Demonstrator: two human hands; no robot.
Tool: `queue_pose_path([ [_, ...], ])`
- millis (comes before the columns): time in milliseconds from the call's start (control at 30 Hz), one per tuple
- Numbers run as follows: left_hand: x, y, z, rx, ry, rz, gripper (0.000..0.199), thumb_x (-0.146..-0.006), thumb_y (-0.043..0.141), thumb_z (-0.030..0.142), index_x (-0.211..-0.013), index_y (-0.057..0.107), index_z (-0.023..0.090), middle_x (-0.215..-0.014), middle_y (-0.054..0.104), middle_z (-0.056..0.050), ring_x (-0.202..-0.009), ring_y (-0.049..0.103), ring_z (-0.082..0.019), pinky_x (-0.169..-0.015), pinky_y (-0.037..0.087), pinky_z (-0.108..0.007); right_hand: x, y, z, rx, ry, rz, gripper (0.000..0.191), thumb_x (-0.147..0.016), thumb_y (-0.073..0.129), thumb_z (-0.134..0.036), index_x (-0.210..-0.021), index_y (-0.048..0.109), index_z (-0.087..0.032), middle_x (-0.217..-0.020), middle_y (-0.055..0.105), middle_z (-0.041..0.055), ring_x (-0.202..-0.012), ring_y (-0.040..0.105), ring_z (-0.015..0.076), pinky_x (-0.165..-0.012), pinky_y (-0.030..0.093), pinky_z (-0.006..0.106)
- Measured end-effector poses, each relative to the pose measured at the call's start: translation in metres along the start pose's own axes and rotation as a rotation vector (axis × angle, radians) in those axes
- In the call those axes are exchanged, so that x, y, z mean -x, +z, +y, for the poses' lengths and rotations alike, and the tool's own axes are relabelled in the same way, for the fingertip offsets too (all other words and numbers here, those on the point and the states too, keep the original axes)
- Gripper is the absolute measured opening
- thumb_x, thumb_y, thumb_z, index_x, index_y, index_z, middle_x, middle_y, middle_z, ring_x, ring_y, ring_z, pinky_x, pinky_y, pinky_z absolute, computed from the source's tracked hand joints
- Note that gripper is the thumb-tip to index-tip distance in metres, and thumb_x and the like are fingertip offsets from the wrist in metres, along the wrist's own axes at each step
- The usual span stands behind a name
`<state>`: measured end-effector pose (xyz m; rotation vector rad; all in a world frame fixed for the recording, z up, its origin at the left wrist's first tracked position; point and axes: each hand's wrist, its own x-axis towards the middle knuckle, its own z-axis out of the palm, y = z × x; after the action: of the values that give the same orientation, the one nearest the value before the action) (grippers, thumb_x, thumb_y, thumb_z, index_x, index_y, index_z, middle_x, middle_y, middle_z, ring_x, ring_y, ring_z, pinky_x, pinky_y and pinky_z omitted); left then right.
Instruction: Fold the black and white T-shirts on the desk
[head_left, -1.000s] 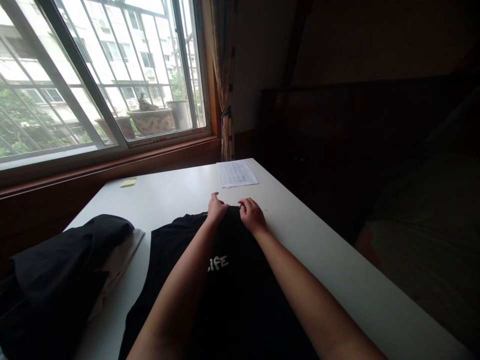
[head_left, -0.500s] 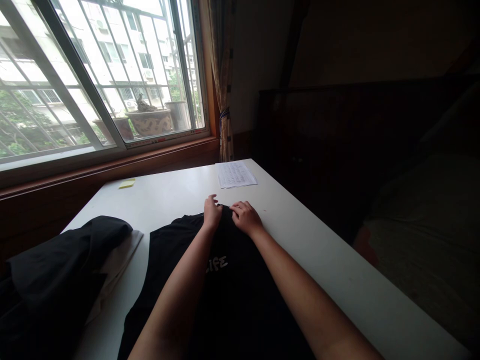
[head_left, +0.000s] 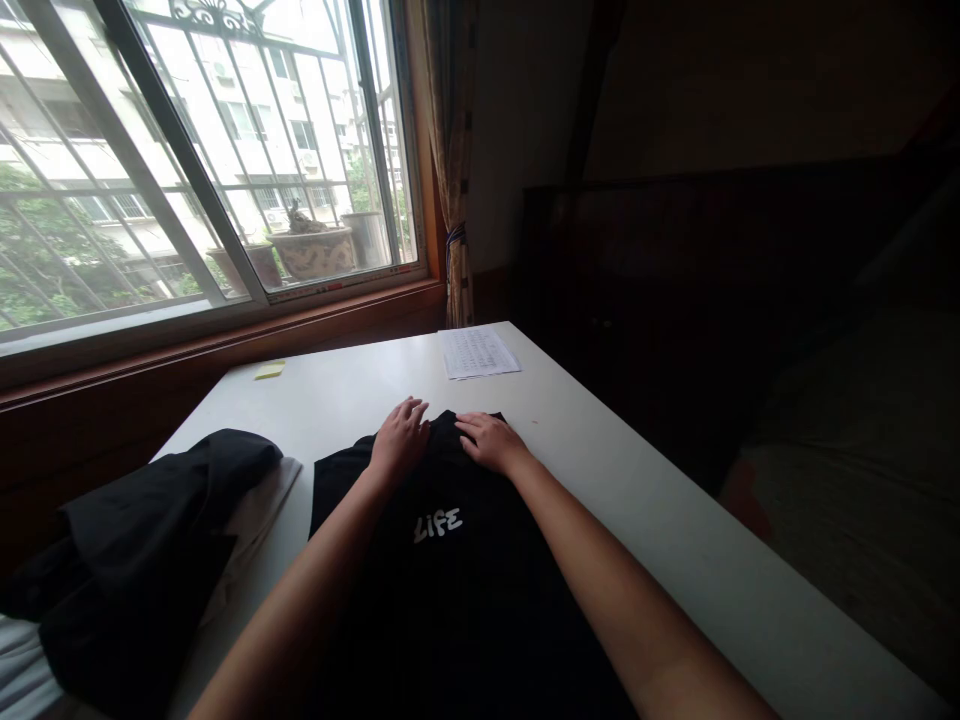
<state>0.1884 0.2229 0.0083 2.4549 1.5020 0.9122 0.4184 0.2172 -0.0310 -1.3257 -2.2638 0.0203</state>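
The left hand (head_left: 401, 438) has moved leftward along the black shirt (head_left: 480, 590), uncovering the whole "LIFE" print (head_left: 437, 524). The shirt is lying flat on the white table (head_left: 600, 440); both hands are resting near its far edge, the left's fingers slightly spread, the right hand's (head_left: 489, 441) seemingly loosely together.

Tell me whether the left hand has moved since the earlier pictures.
Yes: the left hand has moved leftward, farther from the printed papers.

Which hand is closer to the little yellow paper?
Left. The left hand is right of the yellow paper, over the black cloth. The right hand is farther right, over it too.
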Motion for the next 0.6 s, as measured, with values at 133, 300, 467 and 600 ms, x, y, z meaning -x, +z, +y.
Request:
queue_pose_path([
  [133, 0.041, -0.019, -0.034, -0.221, -0.043, -0.088, 0.049, -0.102, 0.046, 0.035, -0.148, 0.049, 0.018, -0.158, 0.045, -0.015, -0.154, 0.025, -0.031, -0.124, 0.023, -0.049, -0.001, 0.004, 0.001, 0.009, -0.01, -0.061, 0.044, -0.097, 0.056, -0.033, -0.14, 0.062, -0.027, -0.15, 0.055, 0.0056, -0.141, 0.049, 0.0251, -0.118, 0.039, 0.045],
  [300, 0.082, -0.041, -0.07, -0.37, -0.242, -0.276, 0.06, -0.105, 0.035, 0.047, -0.159, 0.033, 0.022, -0.167, 0.029, -0.009, -0.157, 0.013, -0.032, -0.124, 0.017, -0.056, -0.003, 0.005, 0.004, 0.014, 0.006, -0.144, 0.05, -0.101, 0.05, -0.04, -0.148, 0.053, -0.028, -0.158, 0.045, 0.0053, -0.148, 0.039, 0.0254, -0.123, 0.029, 0.048],
  [467, 0.095, -0.06, -0.093, -0.364, -0.359, -0.394, 0.062, -0.105, 0.029, 0.051, -0.161, 0.028, 0.025, -0.17, 0.016, -0.005, -0.158, 0.006, -0.03, -0.123, 0.015, -0.059, -0.004, 0.004, 0.004, 0.032, 0.071, -0.272, 0.059, -0.103, 0.038, -0.052, -0.156, 0.041, -0.029, -0.165, 0.032, 0.0052, -0.154, 0.026, 0.0255, -0.125, 0.018, 0.054],
  [600, 0.096, -0.06, -0.102, -0.369, -0.375, -0.359, 0.063, -0.104, 0.029, 0.052, -0.161, 0.03, 0.025, -0.17, 0.019, -0.006, -0.158, 0.008, -0.029, -0.124, 0.015, -0.058, -0.006, 0.003, 0.005, 0.051, 0.119, -0.308, 0.063, -0.102, 0.035, -0.056, -0.158, 0.038, -0.027, -0.167, 0.028, 0.0066, -0.155, 0.023, 0.027, -0.125, 0.015, 0.057],
])
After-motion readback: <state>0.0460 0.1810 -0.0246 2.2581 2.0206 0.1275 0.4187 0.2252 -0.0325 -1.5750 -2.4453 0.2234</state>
